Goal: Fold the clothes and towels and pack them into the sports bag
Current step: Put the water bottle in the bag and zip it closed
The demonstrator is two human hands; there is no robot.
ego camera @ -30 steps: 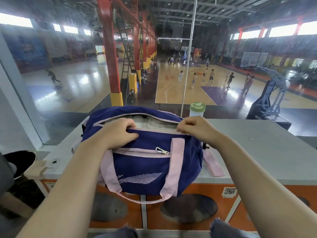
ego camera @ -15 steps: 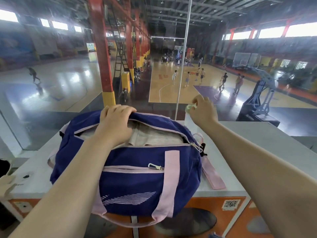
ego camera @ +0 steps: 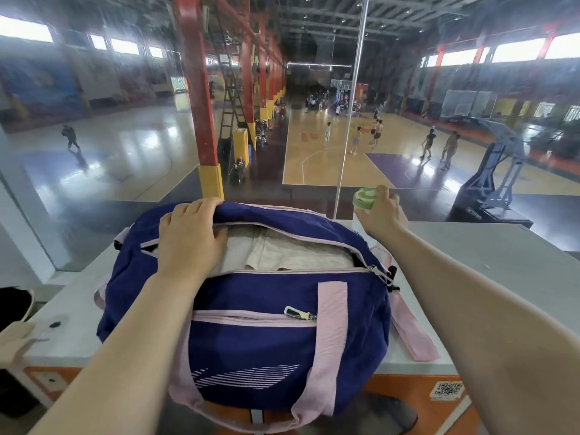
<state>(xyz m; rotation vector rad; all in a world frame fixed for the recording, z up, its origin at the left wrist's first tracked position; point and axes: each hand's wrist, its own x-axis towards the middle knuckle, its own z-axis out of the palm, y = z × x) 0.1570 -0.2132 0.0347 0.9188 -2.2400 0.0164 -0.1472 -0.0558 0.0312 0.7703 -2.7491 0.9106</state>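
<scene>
Right hand [ego camera: 381, 213] curled round a green-lidded bottle [ego camera: 365, 200] behind the bag, left hand [ego camera: 190, 238] with relaxed fingers resting over the far rim of the unzipped navy sports bag [ego camera: 251, 312], pale folded cloth [ego camera: 295, 251] inside, bag on grey countertop [ego camera: 489, 262]

Indoor sports hall seen through glass, polished wooden basketball court [ego camera: 332, 158] with painted lines, players scattered across it, blue wheeled hoop stand [ego camera: 489, 180], red steel columns [ego camera: 197, 89], high windows
</scene>
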